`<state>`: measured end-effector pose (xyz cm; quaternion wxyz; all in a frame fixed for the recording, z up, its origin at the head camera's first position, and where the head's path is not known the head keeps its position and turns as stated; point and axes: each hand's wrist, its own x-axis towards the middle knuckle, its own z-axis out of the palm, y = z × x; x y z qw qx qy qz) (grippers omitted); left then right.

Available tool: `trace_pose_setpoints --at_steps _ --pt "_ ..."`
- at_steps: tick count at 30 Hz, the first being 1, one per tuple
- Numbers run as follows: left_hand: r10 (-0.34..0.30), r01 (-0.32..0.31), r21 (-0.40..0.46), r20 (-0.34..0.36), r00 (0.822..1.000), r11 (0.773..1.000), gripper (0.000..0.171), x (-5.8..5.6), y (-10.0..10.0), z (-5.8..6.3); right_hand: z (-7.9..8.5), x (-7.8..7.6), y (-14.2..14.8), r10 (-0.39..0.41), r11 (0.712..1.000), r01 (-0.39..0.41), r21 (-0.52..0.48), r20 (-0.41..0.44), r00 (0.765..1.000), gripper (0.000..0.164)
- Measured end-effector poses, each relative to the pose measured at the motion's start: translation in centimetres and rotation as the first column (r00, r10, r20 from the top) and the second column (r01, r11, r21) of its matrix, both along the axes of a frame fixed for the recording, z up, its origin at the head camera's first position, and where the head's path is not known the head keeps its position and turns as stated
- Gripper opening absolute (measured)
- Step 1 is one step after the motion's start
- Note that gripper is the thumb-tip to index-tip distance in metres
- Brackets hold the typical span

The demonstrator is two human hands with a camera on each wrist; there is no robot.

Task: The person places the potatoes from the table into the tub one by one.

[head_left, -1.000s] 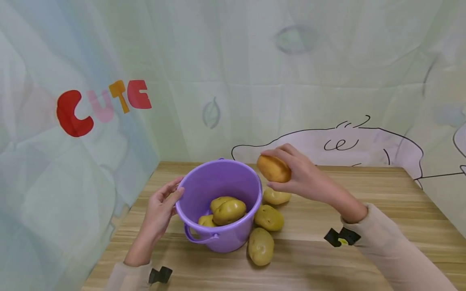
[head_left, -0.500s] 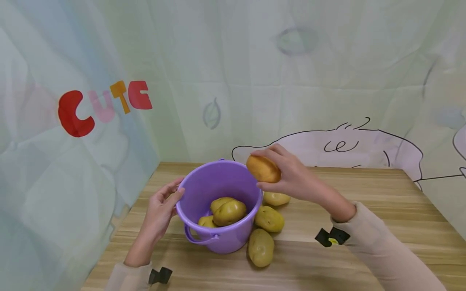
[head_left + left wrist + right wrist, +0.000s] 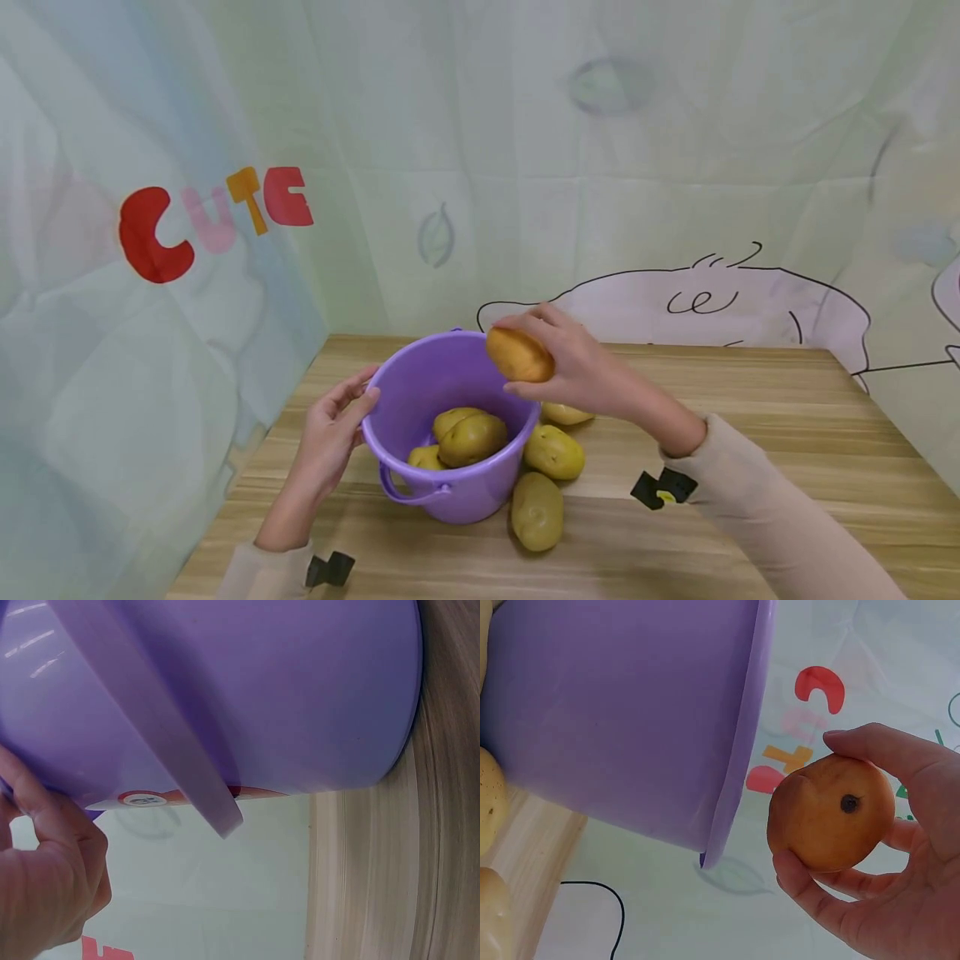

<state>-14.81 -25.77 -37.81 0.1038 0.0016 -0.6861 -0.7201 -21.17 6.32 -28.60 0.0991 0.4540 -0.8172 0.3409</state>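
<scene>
My left hand grips the left rim of a purple bucket, thumb over the edge and fingers along the outside. Several yellow-brown potatoes lie inside the bucket. My right hand holds an orange-yellow mango between thumb and fingers, over the bucket's right rim in the head view. In the right wrist view, a dark stem spot shows on the mango, which is just above the level of the rim.
Three more potatoes lie on the wooden table along the bucket's right side: a front one, a middle one and a partly hidden back one. The bucket's handle hangs down. A printed curtain stands behind.
My right hand has carried the mango leftward, from beside the bucket to over its right rim. My left hand and the bucket have stayed in place.
</scene>
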Motion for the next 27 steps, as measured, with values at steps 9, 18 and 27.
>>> trace_pose_setpoints --at_steps 9,18,27 --pt "-0.014 0.014 0.001 -0.013 1.0 1.0 0.048 -0.14 -0.3 -0.22 -0.36 0.08 -0.68 0.024 1.0 -0.024 0.019 0.009 1.0 0.066" --pt "-0.013 0.013 0.001 -0.002 1.0 1.0 0.05 -0.18 -0.19 0.06 -0.3 0.23 -0.89 0.048 0.999 -0.048 0.023 0.033 0.998 0.052" --pt "0.0 0.0 0.015 0.002 1.0 1.0 0.046 0.12 0.12 0.24 -1.02 -0.24 -0.09 0.019 0.999 -0.02 0.036 0.051 0.999 0.048"
